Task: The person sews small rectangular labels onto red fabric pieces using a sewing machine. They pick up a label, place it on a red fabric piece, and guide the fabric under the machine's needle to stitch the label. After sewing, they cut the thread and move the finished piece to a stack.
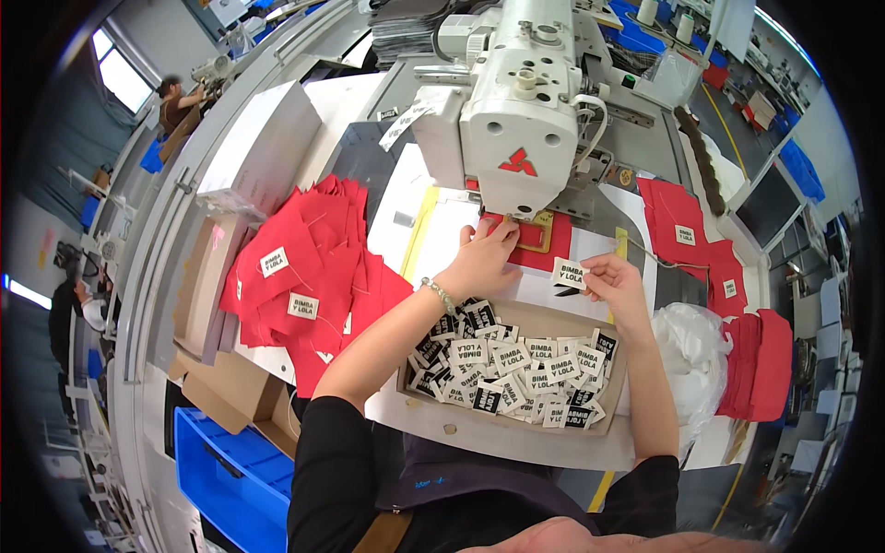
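Observation:
My left hand (481, 263) reaches under the head of a white sewing machine (521, 129). Its fingers are stretched forward onto a red fabric piece (557, 241), beside a yellow frame-shaped plate (536, 234); the fingertips are partly hidden by the machine. To the right, my right hand (616, 284) pinches a small white fabric label (568, 273) with black print, just above the work surface. In front of both hands, an open cardboard box (616, 392) holds many loose labels (510, 358), white and black. A bead bracelet circles my left wrist.
Red fabric pieces (304, 263), some with labels sewn on, are heaped at left. More red pieces (684, 221) lie at right, near a clear plastic bag (690, 355) and a red stack (758, 364). A blue crate (226, 479) stands below left. Another person (175, 106) works far left.

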A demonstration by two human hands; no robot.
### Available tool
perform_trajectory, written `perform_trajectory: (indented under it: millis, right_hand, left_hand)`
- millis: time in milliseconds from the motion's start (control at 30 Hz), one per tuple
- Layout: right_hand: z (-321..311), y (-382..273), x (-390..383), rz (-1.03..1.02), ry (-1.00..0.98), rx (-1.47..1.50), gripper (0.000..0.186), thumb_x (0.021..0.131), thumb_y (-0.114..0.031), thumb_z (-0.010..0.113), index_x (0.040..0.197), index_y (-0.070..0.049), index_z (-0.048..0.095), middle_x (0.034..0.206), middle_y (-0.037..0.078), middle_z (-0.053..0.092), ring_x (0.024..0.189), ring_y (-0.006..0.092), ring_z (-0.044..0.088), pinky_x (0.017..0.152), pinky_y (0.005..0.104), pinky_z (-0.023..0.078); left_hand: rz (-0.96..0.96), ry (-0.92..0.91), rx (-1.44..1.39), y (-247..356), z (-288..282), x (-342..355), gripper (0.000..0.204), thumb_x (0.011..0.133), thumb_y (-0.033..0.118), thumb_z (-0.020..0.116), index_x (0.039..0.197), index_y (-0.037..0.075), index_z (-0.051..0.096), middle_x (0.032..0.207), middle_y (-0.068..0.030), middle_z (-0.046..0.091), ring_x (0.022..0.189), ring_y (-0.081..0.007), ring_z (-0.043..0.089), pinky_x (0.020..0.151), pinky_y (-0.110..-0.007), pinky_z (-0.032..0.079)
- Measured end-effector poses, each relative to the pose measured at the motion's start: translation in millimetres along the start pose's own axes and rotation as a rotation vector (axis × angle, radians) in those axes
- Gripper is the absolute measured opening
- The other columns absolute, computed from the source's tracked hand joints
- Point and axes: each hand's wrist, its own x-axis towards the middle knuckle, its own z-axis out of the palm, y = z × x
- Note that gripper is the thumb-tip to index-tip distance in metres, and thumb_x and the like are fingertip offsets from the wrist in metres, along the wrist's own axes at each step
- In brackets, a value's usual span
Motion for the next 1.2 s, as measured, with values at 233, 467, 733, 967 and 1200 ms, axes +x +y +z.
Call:
perform_trajectory:
  millis: [233, 467, 733, 967, 1200]
  right_hand:
    - [1, -2, 12, 0.003, -0.011, -0.012, 0.018, 0.084, -0.001, 0.063, 0.101, 0.000, 0.063, 0.080, 0.003, 0.065, 0.066, 0.0075, 0.060, 0.056, 0.0197, 0.044]
    - [2, -6, 24, 0.010, -0.038, -0.017, 0.018, 0.083, -0.001, 0.063, 0.101, 0.001, 0.063, 0.081, 0.003, 0.064, 0.067, 0.0063, 0.059, 0.058, 0.0189, 0.046]
    - [5, -9, 39, -0.004, -0.084, -0.051, 0.017, 0.083, 0.000, 0.062, 0.100, 0.004, 0.063, 0.081, 0.005, 0.065, 0.067, 0.0078, 0.059, 0.058, 0.0205, 0.048]
    - [10, -18, 50, 0.004, -0.118, -0.150, 0.018, 0.082, 0.000, 0.063, 0.099, 0.006, 0.063, 0.081, 0.007, 0.066, 0.067, 0.0094, 0.061, 0.058, 0.0222, 0.050]
    - [22, -1, 84, 0.054, -0.147, -0.202, 0.017, 0.083, -0.001, 0.061, 0.099, 0.004, 0.064, 0.075, 0.007, 0.066, 0.065, 0.0108, 0.063, 0.057, 0.0229, 0.051]
  left_hand:
    - [0.037, -0.021, -0.147, -5, 0, 0, 0.071, 0.071, 0.034, 0.070, 0.130, 0.000, 0.050, 0.138, -0.0078, 0.040, 0.123, -0.0305, 0.035, 0.098, -0.045, 0.027]
    - [-0.002, -0.111, -0.327, -12, -10, 2, 0.076, 0.063, 0.026, 0.076, 0.133, 0.006, 0.052, 0.138, -0.0027, 0.041, 0.124, -0.0294, 0.034, 0.100, -0.042, 0.025]
    - [0.083, -0.328, -0.496, -8, -26, 5, 0.070, 0.072, 0.021, 0.074, 0.136, 0.008, 0.049, 0.139, -0.0044, 0.040, 0.128, -0.0292, 0.031, 0.104, -0.044, 0.025]
    - [0.133, -0.325, -0.163, -25, -37, -13, 0.064, 0.076, 0.023, 0.069, 0.133, 0.002, 0.049, 0.135, -0.0071, 0.041, 0.122, -0.0289, 0.035, 0.098, -0.041, 0.029]
    - [0.072, -0.106, 0.065, -47, -42, -15, 0.061, 0.078, 0.024, 0.068, 0.132, 0.000, 0.050, 0.128, -0.0124, 0.044, 0.116, -0.0281, 0.040, 0.090, -0.042, 0.032]
